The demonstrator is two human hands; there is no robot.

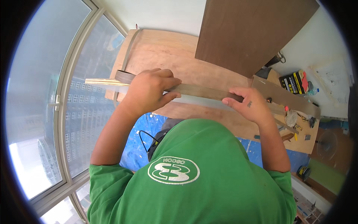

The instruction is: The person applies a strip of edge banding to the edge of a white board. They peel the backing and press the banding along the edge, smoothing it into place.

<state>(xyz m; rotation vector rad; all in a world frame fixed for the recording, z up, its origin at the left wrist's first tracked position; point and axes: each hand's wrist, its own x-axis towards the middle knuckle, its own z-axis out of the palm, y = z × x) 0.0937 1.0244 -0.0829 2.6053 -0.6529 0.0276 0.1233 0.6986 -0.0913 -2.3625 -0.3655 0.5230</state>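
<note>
A thin brown veneer strip (pixel 203 90) runs along the top edge of a narrow upright board (pixel 100 81), whose pale layered edge shows bare at the left end. My left hand (pixel 151 91) is closed over the strip, thumb on the near side and fingers on the far side. Left of that hand, the strip's loose end curls up off the edge. Farther right, my right hand (pixel 251 104) pinches the strip between thumb and fingers. The board's pale near face shows between my hands.
Under the board is a plywood worktable (pixel 167 48). A large brown panel (pixel 250 33) leans at the back. Tools and scraps lie right, near a black and yellow can (pixel 294 83). Windows (pixel 80 100) stand left; blue sheeting (pixel 140 140) covers the floor.
</note>
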